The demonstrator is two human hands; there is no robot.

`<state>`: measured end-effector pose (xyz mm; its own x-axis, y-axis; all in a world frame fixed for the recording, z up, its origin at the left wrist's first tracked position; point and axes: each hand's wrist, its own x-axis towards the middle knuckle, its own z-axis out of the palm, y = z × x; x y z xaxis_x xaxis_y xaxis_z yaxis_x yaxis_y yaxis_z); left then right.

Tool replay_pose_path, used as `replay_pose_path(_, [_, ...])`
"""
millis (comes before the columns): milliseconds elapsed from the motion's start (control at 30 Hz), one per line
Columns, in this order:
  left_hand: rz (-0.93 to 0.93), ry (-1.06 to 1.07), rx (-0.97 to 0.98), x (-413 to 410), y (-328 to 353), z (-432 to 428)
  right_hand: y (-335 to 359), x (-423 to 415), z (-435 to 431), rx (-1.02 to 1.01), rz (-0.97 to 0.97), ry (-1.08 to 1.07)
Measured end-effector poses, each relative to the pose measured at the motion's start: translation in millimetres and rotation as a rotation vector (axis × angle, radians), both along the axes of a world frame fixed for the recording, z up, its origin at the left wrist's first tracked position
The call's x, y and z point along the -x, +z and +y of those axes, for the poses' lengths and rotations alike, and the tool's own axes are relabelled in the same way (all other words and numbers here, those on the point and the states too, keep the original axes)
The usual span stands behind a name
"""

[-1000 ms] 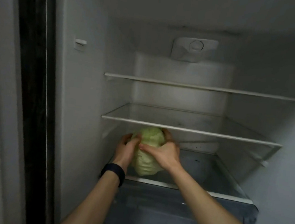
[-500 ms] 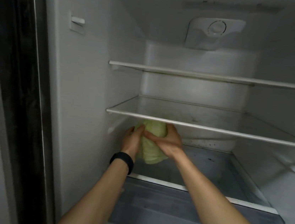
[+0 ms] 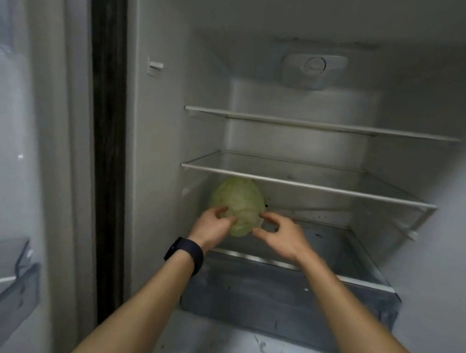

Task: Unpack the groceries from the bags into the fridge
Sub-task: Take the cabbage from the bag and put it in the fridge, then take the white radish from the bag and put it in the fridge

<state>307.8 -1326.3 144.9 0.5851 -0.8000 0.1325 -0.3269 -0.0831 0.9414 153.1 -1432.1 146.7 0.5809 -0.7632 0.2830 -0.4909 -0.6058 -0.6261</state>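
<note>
Head view looks into the open fridge [image 3: 169, 139], whose lowest shelf [image 3: 335, 244] serves as the landmark. A pale green cabbage [image 3: 237, 202] sits on that shelf at its left rear, close to the side wall. Over the shelf's front left, the left hand [image 3: 212, 226], with a black wristband [image 3: 185, 254] behind it, curls its fingers and thumb against the cabbage's lower left side in a light hold. The right hand [image 3: 280, 236] hovers over the shelf just right of the cabbage, fingers loosely curved and spread, forefinger and thumb tips at the cabbage's edge without wrapping it. A grey drawer [image 3: 284, 300] sits directly beneath the shelf. A glass middle shelf [image 3: 307, 185] runs just above it, its front rim crossing over the cabbage's top.
</note>
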Motion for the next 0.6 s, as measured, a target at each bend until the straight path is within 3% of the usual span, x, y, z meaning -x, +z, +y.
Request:
replay_pose_path(267, [-0.545, 0.08, -0.107, 79, -73, 132, -50, 109, 133, 0.085, -0.146, 0.12])
replay_pose_path(433, [-0.673, 0.153, -0.195, 129, -139, 252, -112, 166, 237, 0.064, -0.164, 0.203])
replay_pose_path(600, [-0.693, 0.31, -0.365, 151, -193, 386, -166, 159, 330, 0.065, -0.048, 0.393])
